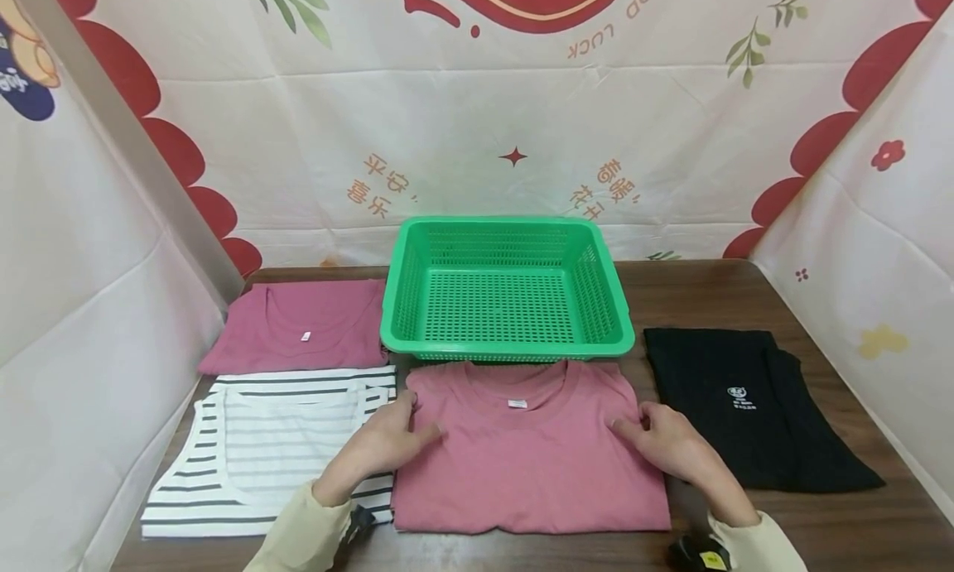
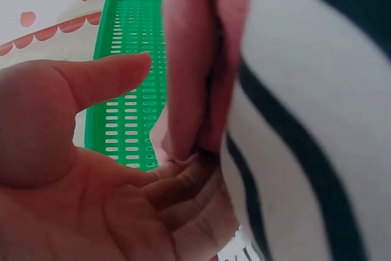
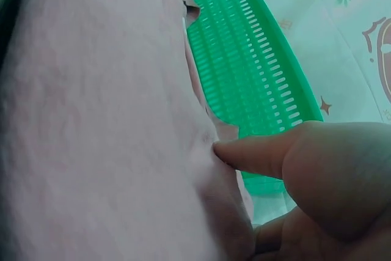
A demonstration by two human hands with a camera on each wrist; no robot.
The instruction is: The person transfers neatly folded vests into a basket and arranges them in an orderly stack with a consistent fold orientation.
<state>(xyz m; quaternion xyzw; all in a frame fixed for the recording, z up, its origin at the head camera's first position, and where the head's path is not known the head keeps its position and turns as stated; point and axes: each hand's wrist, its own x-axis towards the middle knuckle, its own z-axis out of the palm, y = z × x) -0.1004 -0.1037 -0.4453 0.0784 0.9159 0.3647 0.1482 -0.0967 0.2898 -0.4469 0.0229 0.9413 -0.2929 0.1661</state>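
Directly before the person, as I watched, a folded pink T-shirt (image 1: pixel 531 477) lay on the brown surface (image 1: pixel 689 295), neckline toward 12 o'clock, pale label showing. Left hand (image 1: pixel 383 439) was at its 9 o'clock edge: thumb spread wide from the fingers, the fingers touching the cloth's margin. Right hand (image 1: pixel 667 441), at the 3 o'clock edge, pinched the cloth, thumb on top. Relative to that shirt: green basket (image 1: pixel 507 348) just beyond at 12 o'clock; white top with dark stripes (image 1: pixel 291 439) at 9 o'clock; darker pink top (image 1: pixel 316 319) at 10 o'clock; folded black garment (image 1: pixel 719 444), small white print visible, at 3 o'clock.
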